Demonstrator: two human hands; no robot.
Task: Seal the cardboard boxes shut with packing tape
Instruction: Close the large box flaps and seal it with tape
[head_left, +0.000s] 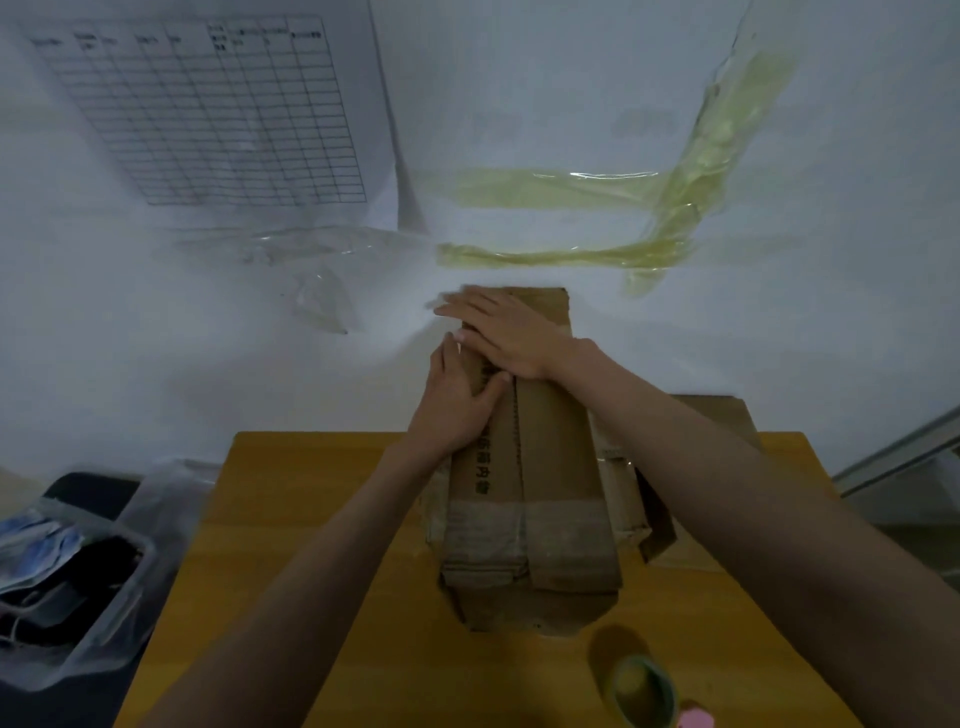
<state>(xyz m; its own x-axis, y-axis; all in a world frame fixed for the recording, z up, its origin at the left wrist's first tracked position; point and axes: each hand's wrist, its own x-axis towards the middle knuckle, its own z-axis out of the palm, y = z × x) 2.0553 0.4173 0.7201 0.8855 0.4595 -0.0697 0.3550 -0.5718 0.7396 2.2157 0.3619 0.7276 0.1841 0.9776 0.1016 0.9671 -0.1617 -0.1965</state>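
Two hands, left and right, flat with fingers straight, pressing cardboard box top's far end

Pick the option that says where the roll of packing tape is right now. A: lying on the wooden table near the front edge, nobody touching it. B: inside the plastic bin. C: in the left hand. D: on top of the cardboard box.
A: the roll of packing tape lies on the wooden table in front of the cardboard box, while the left hand and the right hand both press flat on the box's far end.
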